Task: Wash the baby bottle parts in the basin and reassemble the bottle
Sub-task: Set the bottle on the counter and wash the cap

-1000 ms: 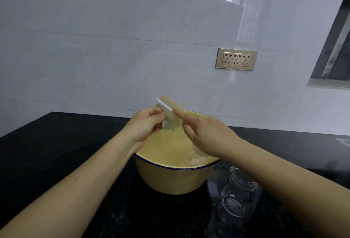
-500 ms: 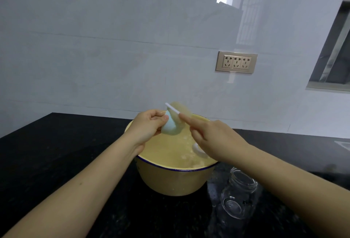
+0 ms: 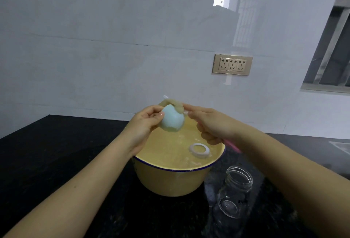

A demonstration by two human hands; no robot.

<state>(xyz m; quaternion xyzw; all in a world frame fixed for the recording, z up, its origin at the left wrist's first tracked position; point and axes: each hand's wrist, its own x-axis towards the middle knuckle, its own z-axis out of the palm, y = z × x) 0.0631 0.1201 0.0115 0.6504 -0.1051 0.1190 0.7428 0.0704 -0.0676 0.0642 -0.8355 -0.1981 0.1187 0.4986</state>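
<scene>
The left hand (image 3: 144, 124) grips the pale blue bottle cap (image 3: 172, 120) over the yellow basin (image 3: 170, 181) — the right hand (image 3: 212, 125), just beside it, pinches a sponge brush (image 3: 173, 104) poking in from the far side.

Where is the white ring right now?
In the head view the white ring lies in the water on the right side of the yellow basin, just below the right hand.

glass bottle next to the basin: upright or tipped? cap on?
Upright, no cap. The glass bottle stands on the black counter right of the yellow basin; its threaded mouth is open, and it looks empty.
</scene>
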